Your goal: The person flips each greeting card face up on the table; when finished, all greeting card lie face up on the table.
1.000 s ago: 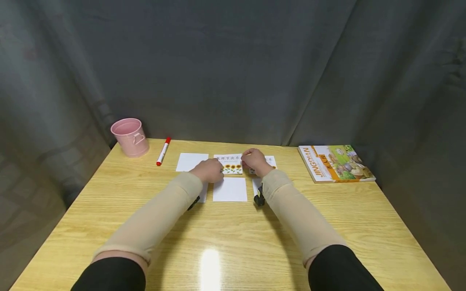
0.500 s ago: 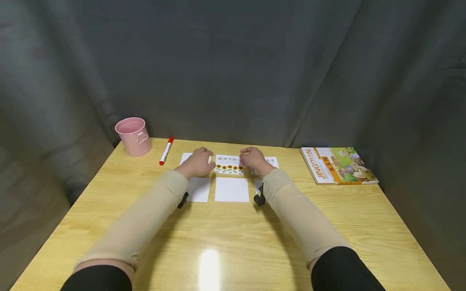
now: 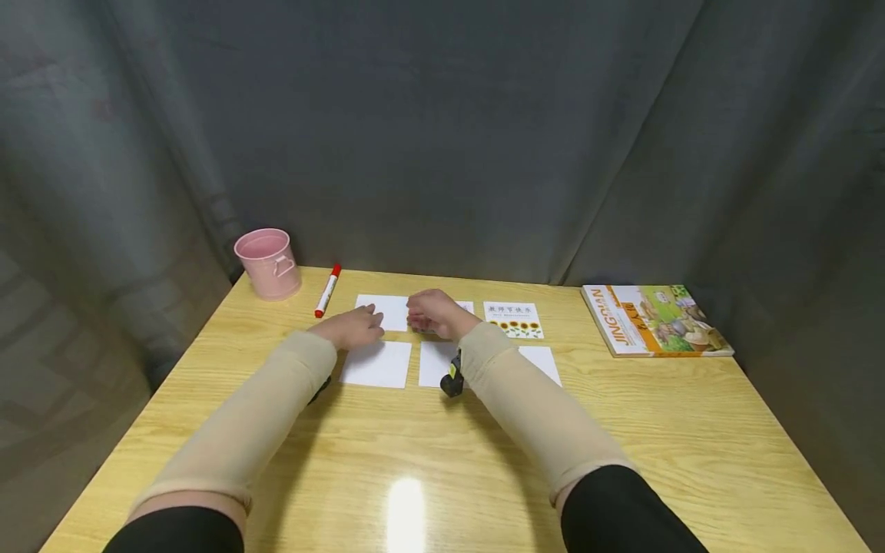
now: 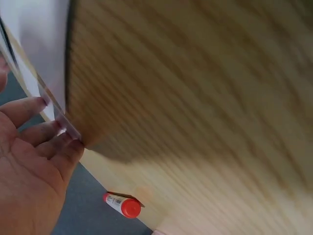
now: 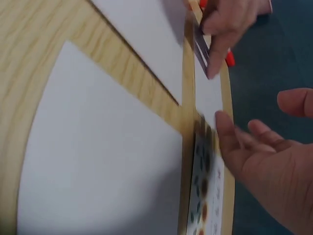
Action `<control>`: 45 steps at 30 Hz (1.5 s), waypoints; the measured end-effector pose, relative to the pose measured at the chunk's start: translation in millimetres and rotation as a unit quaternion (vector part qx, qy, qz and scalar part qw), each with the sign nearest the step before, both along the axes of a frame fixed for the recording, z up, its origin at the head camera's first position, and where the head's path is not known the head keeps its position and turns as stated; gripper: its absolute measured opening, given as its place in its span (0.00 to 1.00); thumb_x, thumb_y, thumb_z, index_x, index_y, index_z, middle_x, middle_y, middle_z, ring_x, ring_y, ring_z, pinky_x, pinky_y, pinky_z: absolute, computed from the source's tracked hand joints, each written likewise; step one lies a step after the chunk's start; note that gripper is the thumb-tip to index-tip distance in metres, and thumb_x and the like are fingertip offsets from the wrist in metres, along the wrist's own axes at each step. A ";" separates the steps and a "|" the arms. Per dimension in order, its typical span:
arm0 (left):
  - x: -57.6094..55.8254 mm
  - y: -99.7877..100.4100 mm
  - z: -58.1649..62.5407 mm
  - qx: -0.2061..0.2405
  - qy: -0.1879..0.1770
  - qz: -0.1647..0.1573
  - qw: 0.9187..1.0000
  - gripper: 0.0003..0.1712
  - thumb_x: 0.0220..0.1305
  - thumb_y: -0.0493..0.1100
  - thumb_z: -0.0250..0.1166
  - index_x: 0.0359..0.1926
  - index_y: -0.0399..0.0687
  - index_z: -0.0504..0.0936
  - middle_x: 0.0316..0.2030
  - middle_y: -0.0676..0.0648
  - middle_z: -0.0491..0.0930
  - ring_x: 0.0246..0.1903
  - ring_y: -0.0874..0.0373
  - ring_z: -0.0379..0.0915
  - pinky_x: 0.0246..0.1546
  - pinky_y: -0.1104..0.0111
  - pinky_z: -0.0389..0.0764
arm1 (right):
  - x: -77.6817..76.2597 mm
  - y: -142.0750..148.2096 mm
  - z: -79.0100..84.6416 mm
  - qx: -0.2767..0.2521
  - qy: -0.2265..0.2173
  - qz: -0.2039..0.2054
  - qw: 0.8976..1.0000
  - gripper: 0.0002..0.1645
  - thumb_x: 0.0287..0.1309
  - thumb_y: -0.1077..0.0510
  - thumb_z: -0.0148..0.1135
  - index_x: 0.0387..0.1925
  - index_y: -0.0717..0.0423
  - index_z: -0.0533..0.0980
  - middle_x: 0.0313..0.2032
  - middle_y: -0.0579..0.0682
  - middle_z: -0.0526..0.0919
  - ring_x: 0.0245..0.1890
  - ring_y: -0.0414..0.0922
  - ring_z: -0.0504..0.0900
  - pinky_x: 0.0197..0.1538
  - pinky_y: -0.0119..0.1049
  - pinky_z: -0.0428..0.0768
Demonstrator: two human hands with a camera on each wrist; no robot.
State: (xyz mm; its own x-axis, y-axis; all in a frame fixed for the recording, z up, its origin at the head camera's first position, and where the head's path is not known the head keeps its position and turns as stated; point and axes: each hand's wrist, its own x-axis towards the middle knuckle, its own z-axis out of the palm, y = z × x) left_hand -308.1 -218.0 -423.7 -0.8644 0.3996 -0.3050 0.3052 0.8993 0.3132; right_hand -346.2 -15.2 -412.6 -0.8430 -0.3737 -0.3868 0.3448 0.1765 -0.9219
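My left hand [image 3: 351,326] is at the left edge of the upper left blank white card [image 3: 387,311]; in the left wrist view its loosely extended fingers [image 4: 68,156] are right at a card edge. My right hand [image 3: 439,313], fingers relaxed, hovers over the seam between that card and the middle sunflower card [image 3: 467,306], partly hiding the latter. A second sunflower card [image 3: 513,319] with printed Chinese characters lies to the right. Below, a row of blank white cards includes a left one [image 3: 376,365], a middle one [image 3: 432,364] and a right one [image 3: 542,361] partly behind my right sleeve.
At the table's [image 3: 387,438] back left stand a pink bucket [image 3: 268,269] and, beside it, a red-capped white marker [image 3: 328,291]. A colourful book [image 3: 657,321] lies at the back right. Grey curtains [image 3: 442,138] hang behind the table.
My left hand has moved left from the middle sunflower card to the upper left blank card's outer edge. My right hand has moved left too, uncovering the right sunflower card.
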 end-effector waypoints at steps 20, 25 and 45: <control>-2.9 -6.8 -4.8 0.070 0.021 0.046 0.996 0.34 0.78 0.49 0.43 0.74 0.28 0.64 0.75 0.26 0.55 0.75 0.30 0.50 0.75 0.46 0.52 | -4.1 -12.1 -2.5 -0.037 0.030 -0.084 0.995 0.24 0.73 0.66 0.57 0.66 0.70 0.69 0.45 0.58 0.81 0.32 0.42 0.81 0.44 0.33 0.83; 0.1 -10.3 -8.6 0.112 0.023 0.054 0.992 0.34 0.79 0.50 0.43 0.72 0.28 0.67 0.75 0.27 0.57 0.74 0.30 0.51 0.74 0.45 0.53 | -4.4 -16.7 -16.5 -0.039 0.012 -0.102 0.994 0.20 0.72 0.67 0.60 0.62 0.70 0.73 0.39 0.57 0.84 0.24 0.36 0.78 0.30 0.25 0.78; -8.8 -3.1 15.7 0.339 0.019 0.226 0.913 0.19 0.78 0.41 0.48 0.27 0.40 0.72 0.17 0.53 0.63 0.19 0.61 0.56 0.25 0.67 0.63 | -14.9 39.2 -3.0 -0.044 0.053 -0.050 0.996 0.14 0.74 0.66 0.57 0.56 0.70 0.74 0.33 0.54 0.79 0.25 0.38 0.76 0.28 0.25 0.77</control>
